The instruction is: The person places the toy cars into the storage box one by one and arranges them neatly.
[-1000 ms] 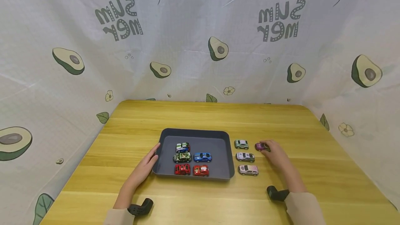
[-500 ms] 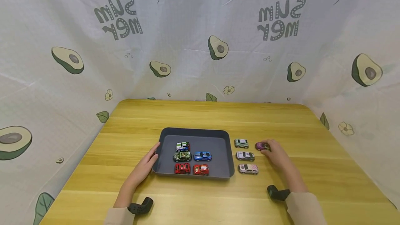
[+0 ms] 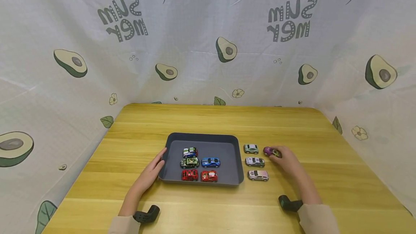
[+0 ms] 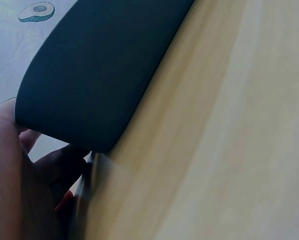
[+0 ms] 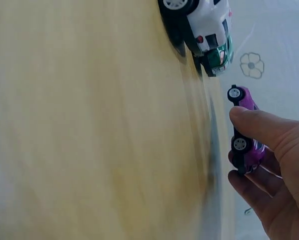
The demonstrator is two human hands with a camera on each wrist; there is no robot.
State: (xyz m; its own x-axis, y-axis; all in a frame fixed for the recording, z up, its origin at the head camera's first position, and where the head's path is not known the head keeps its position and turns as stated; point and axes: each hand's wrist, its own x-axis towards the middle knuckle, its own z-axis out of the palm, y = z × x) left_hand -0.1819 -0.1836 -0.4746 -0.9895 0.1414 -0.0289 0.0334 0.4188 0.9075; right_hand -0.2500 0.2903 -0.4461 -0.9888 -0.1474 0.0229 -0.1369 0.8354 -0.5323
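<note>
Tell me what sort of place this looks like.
Possibly a makeshift indoor recording booth: printed cloth hangs behind and beside a wood-grain table set with toy cars, and black wrist-worn devices are in view.

Purple car (image 3: pixel 269 151), striped blue car (image 3: pixel 210 162), two red cars (image 3: pixel 189 175), grey tray (image 3: pixel 229 156), yellow wood-grained table (image 3: pixel 208 210), white avocado-print cloth (image 3: pixel 195 39)

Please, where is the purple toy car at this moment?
In the head view, the purple toy car is right of the small pale-green toy car, pinched by the person's right hand.
</note>
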